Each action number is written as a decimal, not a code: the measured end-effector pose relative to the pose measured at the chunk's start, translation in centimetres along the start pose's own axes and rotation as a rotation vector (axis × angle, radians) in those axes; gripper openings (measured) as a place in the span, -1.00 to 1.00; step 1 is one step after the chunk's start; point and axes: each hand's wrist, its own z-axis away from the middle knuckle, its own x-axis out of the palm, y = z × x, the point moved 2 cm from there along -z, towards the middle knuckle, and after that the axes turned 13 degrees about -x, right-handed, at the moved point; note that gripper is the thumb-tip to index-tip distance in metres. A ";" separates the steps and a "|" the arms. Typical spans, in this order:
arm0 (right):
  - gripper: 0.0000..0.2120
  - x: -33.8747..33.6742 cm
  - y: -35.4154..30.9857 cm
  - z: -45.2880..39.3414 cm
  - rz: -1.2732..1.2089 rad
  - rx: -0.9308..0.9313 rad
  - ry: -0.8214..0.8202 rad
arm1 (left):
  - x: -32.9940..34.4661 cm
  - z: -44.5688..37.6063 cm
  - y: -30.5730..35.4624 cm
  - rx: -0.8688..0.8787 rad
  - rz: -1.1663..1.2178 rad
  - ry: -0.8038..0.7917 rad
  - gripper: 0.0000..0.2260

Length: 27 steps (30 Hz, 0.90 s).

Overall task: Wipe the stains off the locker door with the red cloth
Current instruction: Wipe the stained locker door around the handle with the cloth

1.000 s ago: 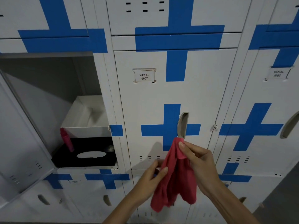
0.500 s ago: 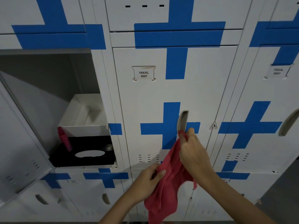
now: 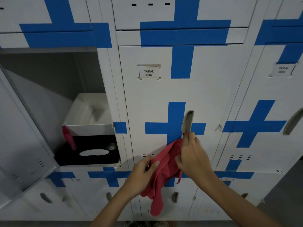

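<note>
My left hand (image 3: 144, 171) and right hand (image 3: 192, 154) both pinch the red cloth (image 3: 164, 171), bunched between them just below the locker door (image 3: 205, 89) handle (image 3: 187, 122). Its loose tail dangling under my grip could slip free or snag that handle above my right fingers.

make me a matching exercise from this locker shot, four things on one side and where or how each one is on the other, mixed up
Things:
1. red cloth
2. black tissue box
3. label YAKAL 0007
4. grey handle

Place or state:
A. set in the lower blue cross
B. held in both hands
C. inside the open locker
D. upper part of the shut door

Pairs: 1-B, 2-C, 3-D, 4-A
</note>
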 end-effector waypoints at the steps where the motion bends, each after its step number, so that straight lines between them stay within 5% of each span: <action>1: -0.47 0.1 0.0 0.3 -0.027 -0.015 0.021 | 0.0 0.0 -0.1 -0.003 -0.004 0.000 -0.83; 21: -0.33 1.7 0.6 3.6 -0.266 -0.065 0.052 | 1.2 -0.3 -0.8 -0.036 -0.036 -0.054 -0.75; 27: -0.33 0.3 0.7 1.0 -0.114 -0.078 0.077 | 1.3 -0.5 -0.5 -0.016 0.009 -0.073 -0.77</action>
